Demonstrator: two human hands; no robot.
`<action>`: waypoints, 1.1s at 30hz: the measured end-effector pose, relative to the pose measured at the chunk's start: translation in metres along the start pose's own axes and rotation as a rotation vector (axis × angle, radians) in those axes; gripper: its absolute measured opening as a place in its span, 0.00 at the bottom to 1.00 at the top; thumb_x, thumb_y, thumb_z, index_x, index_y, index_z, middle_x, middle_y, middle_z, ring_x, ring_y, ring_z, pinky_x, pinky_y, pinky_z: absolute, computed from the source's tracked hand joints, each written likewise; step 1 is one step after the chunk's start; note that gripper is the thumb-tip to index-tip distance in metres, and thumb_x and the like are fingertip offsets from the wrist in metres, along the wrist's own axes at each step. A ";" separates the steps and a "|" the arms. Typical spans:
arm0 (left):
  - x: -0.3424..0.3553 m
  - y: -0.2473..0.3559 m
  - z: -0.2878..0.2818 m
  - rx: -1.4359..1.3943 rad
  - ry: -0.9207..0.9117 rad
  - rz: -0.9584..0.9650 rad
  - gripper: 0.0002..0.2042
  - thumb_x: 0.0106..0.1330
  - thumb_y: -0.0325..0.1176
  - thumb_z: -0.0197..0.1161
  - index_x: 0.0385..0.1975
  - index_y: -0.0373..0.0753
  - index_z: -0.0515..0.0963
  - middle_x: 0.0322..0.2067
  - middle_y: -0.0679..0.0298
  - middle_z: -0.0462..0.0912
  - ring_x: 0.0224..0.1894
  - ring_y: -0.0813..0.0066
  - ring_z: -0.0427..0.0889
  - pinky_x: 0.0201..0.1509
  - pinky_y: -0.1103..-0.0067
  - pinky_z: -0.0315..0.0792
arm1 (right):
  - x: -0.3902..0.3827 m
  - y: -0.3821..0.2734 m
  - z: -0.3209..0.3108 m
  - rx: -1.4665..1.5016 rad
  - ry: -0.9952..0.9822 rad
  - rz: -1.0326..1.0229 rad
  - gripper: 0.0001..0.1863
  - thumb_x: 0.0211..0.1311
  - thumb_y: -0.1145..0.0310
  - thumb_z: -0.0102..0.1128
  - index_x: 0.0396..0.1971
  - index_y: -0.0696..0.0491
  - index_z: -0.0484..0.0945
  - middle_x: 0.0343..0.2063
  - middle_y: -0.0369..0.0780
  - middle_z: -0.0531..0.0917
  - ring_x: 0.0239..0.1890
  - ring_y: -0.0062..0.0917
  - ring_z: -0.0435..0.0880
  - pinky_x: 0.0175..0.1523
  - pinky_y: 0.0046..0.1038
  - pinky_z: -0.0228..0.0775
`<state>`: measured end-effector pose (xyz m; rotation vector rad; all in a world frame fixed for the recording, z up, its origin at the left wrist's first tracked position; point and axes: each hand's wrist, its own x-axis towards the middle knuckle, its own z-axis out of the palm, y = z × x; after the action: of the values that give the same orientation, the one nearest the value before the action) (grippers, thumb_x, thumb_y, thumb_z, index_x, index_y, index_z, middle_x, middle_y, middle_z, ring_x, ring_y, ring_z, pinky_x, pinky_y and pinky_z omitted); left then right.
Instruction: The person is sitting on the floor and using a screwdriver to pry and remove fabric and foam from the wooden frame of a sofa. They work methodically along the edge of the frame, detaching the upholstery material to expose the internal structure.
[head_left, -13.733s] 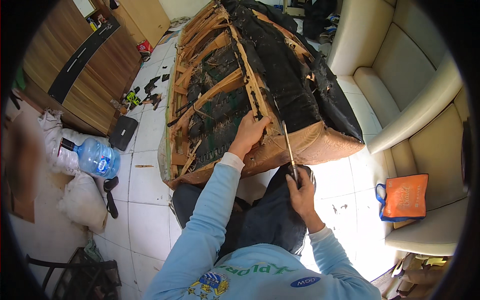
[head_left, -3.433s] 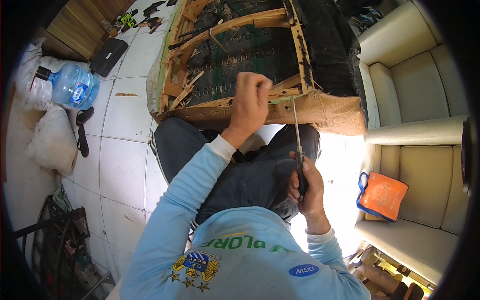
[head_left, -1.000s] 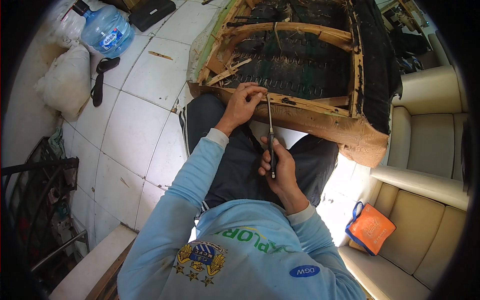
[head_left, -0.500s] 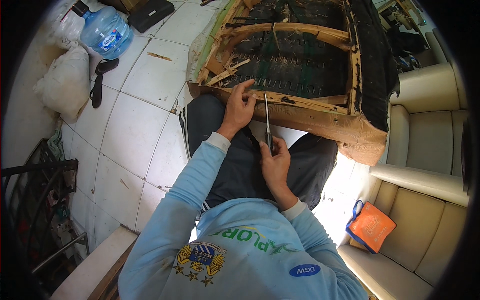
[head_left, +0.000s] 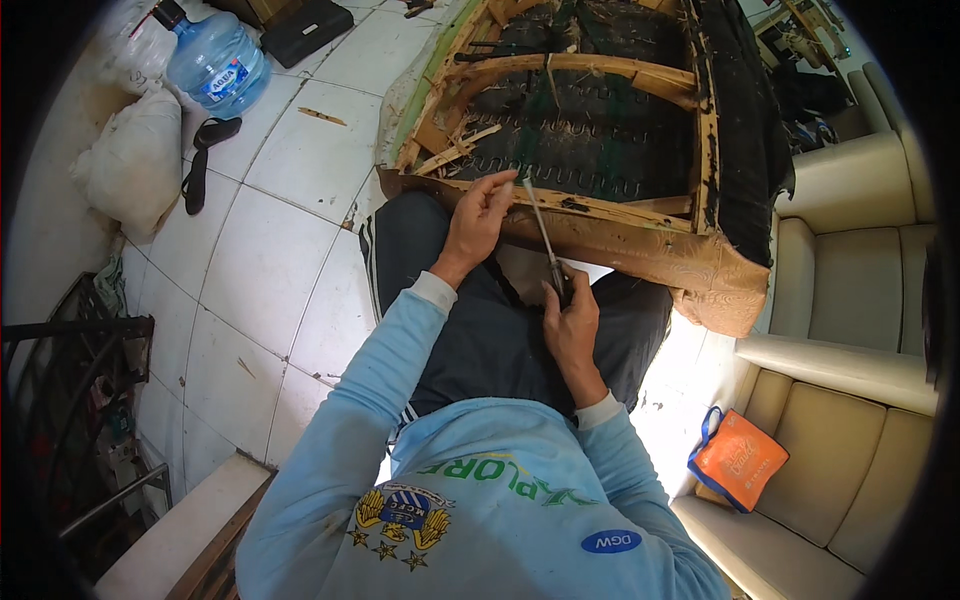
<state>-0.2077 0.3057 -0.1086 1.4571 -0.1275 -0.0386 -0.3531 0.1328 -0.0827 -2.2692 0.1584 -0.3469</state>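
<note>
My right hand [head_left: 573,330] is closed around the dark handle of a screwdriver [head_left: 543,225]. Its long metal shaft slants up and left across the front rail of a wooden seat frame [head_left: 640,215]. At that rail, my left hand [head_left: 477,225] has its fingers stretched beside the screwdriver's tip; whether a fingertip touches it I cannot tell. Brown covering material [head_left: 660,252] hangs along the frame's near side. Behind the rail, wavy metal springs [head_left: 575,180] lie over black fabric, with splintered wood pieces [head_left: 458,150] at the left corner.
On the tiled floor at left are a blue water jug [head_left: 218,70], a white sack [head_left: 135,165] and a black sandal [head_left: 200,165]. Beige sofas [head_left: 815,430] line the right side, one carrying an orange bag [head_left: 740,460]. A dark metal railing [head_left: 90,330] stands at lower left.
The screwdriver has tilted, its tip moving left and up toward my left fingers. My right hand has shifted slightly right and down. My left hand's fingers have drawn closer together.
</note>
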 end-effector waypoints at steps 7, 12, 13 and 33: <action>0.002 -0.005 0.001 0.105 -0.045 -0.054 0.18 0.80 0.37 0.68 0.65 0.38 0.81 0.46 0.63 0.90 0.45 0.80 0.88 0.52 0.80 0.81 | -0.041 0.002 -0.028 0.065 -0.055 0.106 0.17 0.70 0.72 0.72 0.56 0.57 0.82 0.45 0.50 0.89 0.46 0.41 0.92 0.52 0.34 0.82; 0.007 0.016 0.019 0.049 -0.071 -0.020 0.20 0.81 0.37 0.65 0.68 0.40 0.79 0.58 0.52 0.88 0.54 0.67 0.88 0.62 0.70 0.80 | -0.045 -0.003 -0.048 0.140 -0.028 0.216 0.18 0.71 0.73 0.73 0.57 0.59 0.81 0.46 0.47 0.90 0.48 0.30 0.91 0.55 0.30 0.81; 0.008 0.018 0.024 0.293 0.036 0.152 0.20 0.81 0.37 0.64 0.70 0.40 0.78 0.61 0.49 0.85 0.58 0.60 0.86 0.66 0.66 0.77 | -0.045 -0.003 -0.050 0.175 0.006 0.222 0.19 0.71 0.74 0.73 0.58 0.60 0.81 0.46 0.47 0.90 0.48 0.29 0.91 0.56 0.30 0.81; 0.014 0.023 0.036 0.527 -0.064 0.367 0.16 0.66 0.33 0.78 0.53 0.41 0.89 0.45 0.59 0.91 0.49 0.58 0.86 0.58 0.66 0.78 | -0.029 -0.009 -0.073 0.354 -0.013 0.365 0.18 0.74 0.71 0.71 0.58 0.62 0.80 0.44 0.41 0.89 0.44 0.20 0.86 0.52 0.24 0.78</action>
<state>-0.1992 0.2710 -0.0811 1.9363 -0.4841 0.2653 -0.4023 0.0931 -0.0358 -1.8472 0.4600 -0.1518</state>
